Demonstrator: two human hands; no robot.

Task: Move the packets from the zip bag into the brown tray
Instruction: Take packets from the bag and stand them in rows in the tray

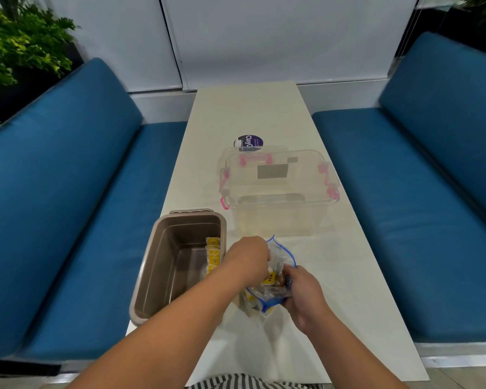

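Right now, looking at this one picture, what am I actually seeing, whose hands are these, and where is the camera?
There is no machine here. A person works bare-handed, and the picture comes from a camera worn on their head, looking down. On the white table are a brown tray with yellow packets inside, a clear box with pink latches, and a zip bag. The right hand grips the bag's edge. The left hand reaches inside, fingertips hidden.
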